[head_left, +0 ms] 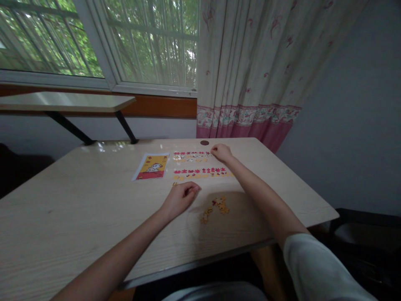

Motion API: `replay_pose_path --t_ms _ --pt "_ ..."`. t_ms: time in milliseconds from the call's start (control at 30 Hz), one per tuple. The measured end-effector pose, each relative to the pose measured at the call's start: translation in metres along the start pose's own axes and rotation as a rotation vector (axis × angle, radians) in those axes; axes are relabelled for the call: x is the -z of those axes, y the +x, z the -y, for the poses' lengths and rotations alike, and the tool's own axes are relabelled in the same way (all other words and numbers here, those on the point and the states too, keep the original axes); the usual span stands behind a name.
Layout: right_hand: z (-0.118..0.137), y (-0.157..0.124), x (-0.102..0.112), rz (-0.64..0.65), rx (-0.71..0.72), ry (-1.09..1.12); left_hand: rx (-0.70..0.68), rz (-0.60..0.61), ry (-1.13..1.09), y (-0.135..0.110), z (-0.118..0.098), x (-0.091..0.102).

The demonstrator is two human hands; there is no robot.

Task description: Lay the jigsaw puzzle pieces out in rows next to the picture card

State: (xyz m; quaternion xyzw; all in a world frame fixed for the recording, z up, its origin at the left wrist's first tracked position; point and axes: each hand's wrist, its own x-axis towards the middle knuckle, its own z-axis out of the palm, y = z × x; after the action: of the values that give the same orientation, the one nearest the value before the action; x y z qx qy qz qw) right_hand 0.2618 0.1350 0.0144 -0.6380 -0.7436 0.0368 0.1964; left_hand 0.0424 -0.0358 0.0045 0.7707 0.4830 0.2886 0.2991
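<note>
My right hand reaches to the far right end of the upper rows of jigsaw puzzle pieces, its fingertips pinched together; anything between them is too small to make out. Lower down, my left hand rests just below the nearer rows of red and yellow pieces, fingers curled with thumb and forefinger close; what they hold, if anything, cannot be seen. A loose pile of yellow puzzle pieces lies between my forearms. Left of the rows is a picture sheet showing a white animal on yellow and red.
The pale wooden table has its right edge beyond my right forearm. A dark round disc sits near the back edge. A raised shelf on dark legs stands at the back left, below a window. A curtain hangs behind.
</note>
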Motion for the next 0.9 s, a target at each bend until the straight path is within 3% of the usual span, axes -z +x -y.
replay_pose_path --t_ms 133,233,300,367,500,733,800,900 --pt "0.003 -0.028 0.022 0.035 0.183 0.081 -0.016 0.012 0.004 0.000 -0.003 -0.001" --pt "0.004 -0.062 0.040 0.287 0.425 0.204 -0.025 0.021 0.004 0.001 -0.003 -0.002" --pt "0.006 -0.086 0.050 0.485 0.519 0.281 -0.036 0.022 0.006 0.002 -0.003 -0.003" --pt "0.008 -0.108 0.055 0.591 0.587 0.296 -0.043 0.023 0.007 0.003 -0.003 -0.004" --pt "0.015 -0.134 0.051 0.638 0.615 0.259 -0.062 0.032 0.006 0.002 -0.001 -0.005" --pt "0.015 -0.139 0.043 0.643 0.533 0.406 -0.058 0.038 -0.014 -0.001 -0.001 -0.006" --pt "0.016 -0.140 0.044 0.602 0.523 0.493 -0.041 0.060 -0.053 -0.001 -0.003 -0.006" --pt "0.022 -0.144 0.045 0.429 0.566 0.577 -0.020 0.142 -0.158 -0.001 -0.006 -0.007"
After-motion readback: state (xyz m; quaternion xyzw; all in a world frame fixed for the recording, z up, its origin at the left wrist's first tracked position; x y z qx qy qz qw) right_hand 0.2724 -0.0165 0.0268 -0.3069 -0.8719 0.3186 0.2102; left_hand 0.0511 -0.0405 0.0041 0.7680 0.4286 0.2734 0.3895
